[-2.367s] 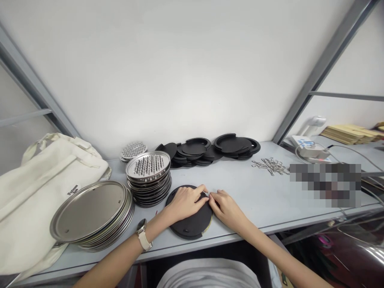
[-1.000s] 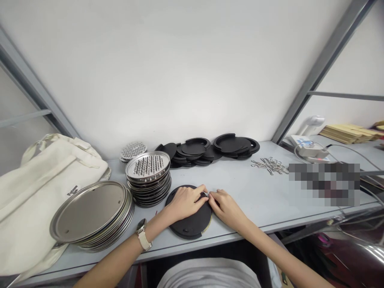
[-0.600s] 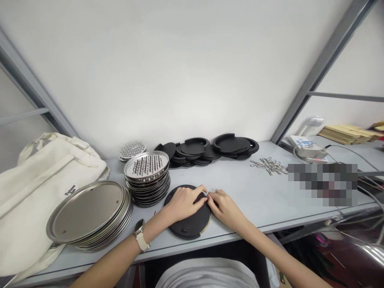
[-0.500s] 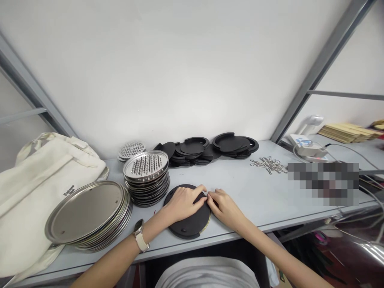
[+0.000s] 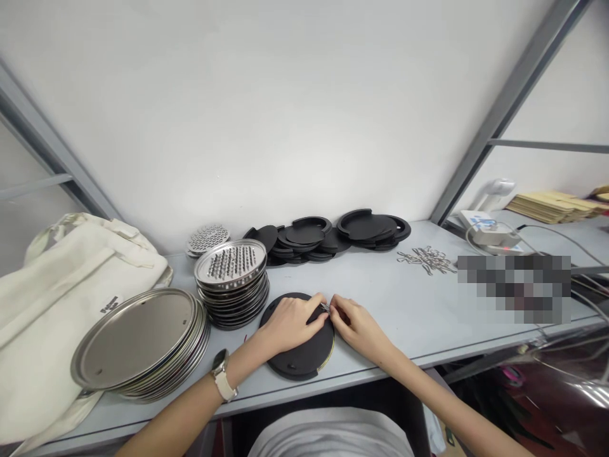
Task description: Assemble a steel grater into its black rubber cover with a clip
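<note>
A round black disc [image 5: 304, 355] with a thin yellow line along its lower right edge lies near the table's front. My left hand [image 5: 292, 320] rests across it, thumb and index finger closed at its upper right rim. Between my fingertips shows a small metal wire clip [image 5: 325, 307], mostly hidden. From the right, my right hand [image 5: 354, 325] pinches the clip's outer end with thumb and forefinger, its other fingers curled. Similar bent wire clips lie in a loose pile [image 5: 427, 259] farther right.
Left of the disc stands a stack of round metal grater plates [image 5: 233, 263], with a perforated disc [image 5: 208, 238] behind. Larger round metal plates [image 5: 137, 336] are stacked beside a cream bag [image 5: 66, 304]. Black ring-shaped parts [image 5: 307, 233] line the wall. A white device [image 5: 490, 231] with cables sits right.
My right hand's fingers have shifted slightly upward at the disc's rim. My left hand and the disc stay in place; the view has moved a little.
</note>
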`<state>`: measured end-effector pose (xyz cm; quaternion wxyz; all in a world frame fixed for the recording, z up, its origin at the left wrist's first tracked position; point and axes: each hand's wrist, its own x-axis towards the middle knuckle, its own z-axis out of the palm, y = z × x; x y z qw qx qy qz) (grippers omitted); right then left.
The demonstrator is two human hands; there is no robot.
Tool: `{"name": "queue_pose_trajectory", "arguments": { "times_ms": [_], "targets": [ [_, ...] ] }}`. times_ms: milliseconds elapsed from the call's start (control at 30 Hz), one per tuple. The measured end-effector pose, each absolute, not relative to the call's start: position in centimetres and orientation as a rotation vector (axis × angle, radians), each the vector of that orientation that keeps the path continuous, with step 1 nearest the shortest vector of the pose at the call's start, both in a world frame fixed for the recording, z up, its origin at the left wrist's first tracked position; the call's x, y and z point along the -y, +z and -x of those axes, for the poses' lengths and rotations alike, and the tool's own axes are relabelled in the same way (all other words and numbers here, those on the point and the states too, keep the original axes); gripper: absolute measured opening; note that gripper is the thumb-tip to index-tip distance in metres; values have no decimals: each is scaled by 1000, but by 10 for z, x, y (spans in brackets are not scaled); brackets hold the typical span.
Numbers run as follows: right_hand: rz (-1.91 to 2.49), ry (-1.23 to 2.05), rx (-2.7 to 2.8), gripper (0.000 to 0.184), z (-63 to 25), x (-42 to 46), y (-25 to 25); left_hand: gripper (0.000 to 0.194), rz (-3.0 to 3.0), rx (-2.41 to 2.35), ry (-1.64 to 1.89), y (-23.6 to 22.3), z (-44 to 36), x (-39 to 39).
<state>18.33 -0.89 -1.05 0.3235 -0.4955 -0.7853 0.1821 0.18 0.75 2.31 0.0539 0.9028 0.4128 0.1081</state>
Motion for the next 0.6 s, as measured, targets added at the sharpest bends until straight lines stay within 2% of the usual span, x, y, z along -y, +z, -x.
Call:
{"name": "queue_pose_trajectory", "arguments": {
  "times_ms": [600],
  "targets": [
    [1302, 398, 2160, 21, -183, 8, -11, 25, -2734, -1210, 379, 22, -1, -8]
  ]
}}
